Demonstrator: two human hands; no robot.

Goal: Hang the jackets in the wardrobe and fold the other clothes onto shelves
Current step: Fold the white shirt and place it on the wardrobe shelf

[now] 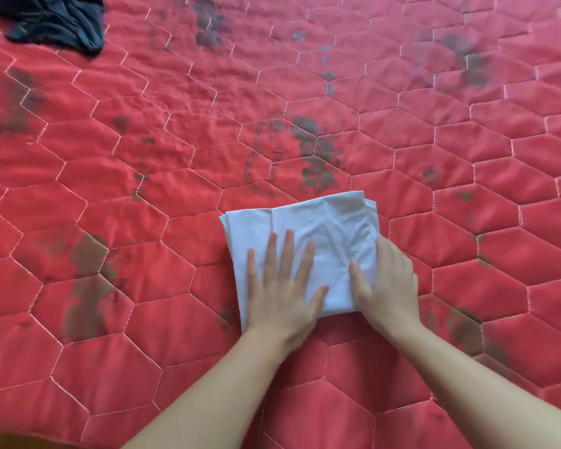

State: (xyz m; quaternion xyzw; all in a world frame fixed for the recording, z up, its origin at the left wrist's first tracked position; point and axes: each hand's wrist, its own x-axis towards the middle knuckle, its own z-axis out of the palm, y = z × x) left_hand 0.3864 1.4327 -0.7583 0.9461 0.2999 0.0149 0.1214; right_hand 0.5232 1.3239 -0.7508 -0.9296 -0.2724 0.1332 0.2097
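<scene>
A white garment [308,222], folded into a rough square, lies on the red quilted bedspread [175,189] a little right of centre. My left hand [280,290] lies flat on its near left part, fingers straight and spread. My right hand [389,283] rests on the garment's right edge, its thumb on top of the cloth and its fingers over the side, partly hidden. A crumpled dark blue garment [55,21] sits at the far left corner of the bedspread.
The bedspread has hexagon stitching and faded grey flower prints. A strip of brown floor [0,440] shows at the near left corner, beyond the bedspread's edge.
</scene>
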